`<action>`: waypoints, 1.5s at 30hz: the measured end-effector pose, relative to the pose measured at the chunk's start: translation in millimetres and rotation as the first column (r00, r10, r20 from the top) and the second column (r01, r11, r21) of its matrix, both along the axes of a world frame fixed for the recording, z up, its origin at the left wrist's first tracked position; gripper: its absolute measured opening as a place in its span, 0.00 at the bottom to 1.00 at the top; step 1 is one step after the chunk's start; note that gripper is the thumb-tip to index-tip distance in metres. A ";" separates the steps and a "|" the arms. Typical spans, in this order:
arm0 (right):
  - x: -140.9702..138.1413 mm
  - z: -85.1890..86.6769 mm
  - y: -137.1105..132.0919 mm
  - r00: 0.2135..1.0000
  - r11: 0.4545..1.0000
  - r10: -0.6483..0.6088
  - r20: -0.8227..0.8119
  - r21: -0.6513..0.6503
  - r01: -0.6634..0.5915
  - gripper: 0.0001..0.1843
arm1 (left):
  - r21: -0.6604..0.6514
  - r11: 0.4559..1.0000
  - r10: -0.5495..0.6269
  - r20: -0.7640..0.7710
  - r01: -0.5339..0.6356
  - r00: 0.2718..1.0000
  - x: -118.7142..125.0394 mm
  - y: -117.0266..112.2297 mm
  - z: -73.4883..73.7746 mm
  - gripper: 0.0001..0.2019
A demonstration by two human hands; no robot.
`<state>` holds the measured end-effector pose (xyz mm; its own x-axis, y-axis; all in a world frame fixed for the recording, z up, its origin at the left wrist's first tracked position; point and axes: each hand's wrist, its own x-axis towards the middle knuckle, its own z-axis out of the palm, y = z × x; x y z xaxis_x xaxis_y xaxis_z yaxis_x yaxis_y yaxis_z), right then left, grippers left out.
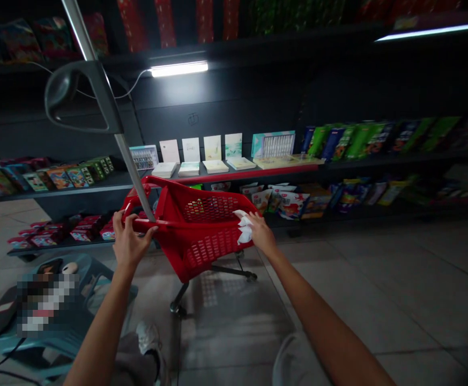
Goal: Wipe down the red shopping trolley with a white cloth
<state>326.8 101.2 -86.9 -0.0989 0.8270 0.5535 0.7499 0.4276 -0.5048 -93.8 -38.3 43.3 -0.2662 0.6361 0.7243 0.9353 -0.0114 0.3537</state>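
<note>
A red plastic shopping basket on wheels (201, 225) stands tilted on the tiled floor in front of me. My left hand (127, 241) grips its near rim, beside the grey metal pull rod (131, 161) that rises to a dark handle (76, 96). My right hand (260, 233) presses a crumpled white cloth (244, 228) against the basket's right rim, fingers closed on it. The basket looks empty inside.
Dark shop shelves (258, 171) run across the back with notebooks, paint sets and coloured packets. A blue plastic stool (68, 316) with a phone and small items sits at lower left. My shoe (149, 338) shows below. Tiled floor stretches to the right.
</note>
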 end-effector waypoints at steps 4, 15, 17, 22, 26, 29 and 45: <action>6.5 -10.5 -0.4 0.939 0.977 -0.204 -0.278 -0.123 0.175 0.34 | 0.104 0.989 -0.105 0.018 0.102 0.994 -2.7 11.5 -7.7 0.29; -137.1 -3.8 -30.1 0.592 0.917 -0.400 -0.700 -0.297 0.268 0.38 | 0.096 0.984 -0.157 0.033 0.153 0.987 13.4 14.0 -10.3 0.22; -174.4 1.9 -48.6 0.668 0.943 -0.330 -0.667 -0.266 0.200 0.37 | 0.094 0.986 -0.143 0.034 0.140 0.989 18.2 15.5 -11.0 0.22; -249.4 12.1 -98.1 0.813 0.993 -0.030 -0.582 -0.109 -0.042 0.34 | 0.105 0.986 -0.135 0.044 0.130 0.990 25.8 19.3 -12.2 0.21; -272.6 7.2 -116.8 0.828 0.949 0.301 -0.474 0.067 -0.307 0.35 | 0.112 0.986 -0.130 0.050 0.124 0.990 28.2 20.9 -12.3 0.20; -266.3 -0.5 -113.5 0.846 0.911 0.404 -0.348 0.070 -0.406 0.35 | 0.104 0.988 -0.123 0.046 0.117 0.991 25.0 23.2 -13.4 0.20; -47.8 -2.2 -39.7 1.000 0.997 -0.011 -0.026 0.071 0.013 0.21 | 0.081 0.986 -0.148 0.006 0.147 0.989 8.1 19.4 -12.4 0.23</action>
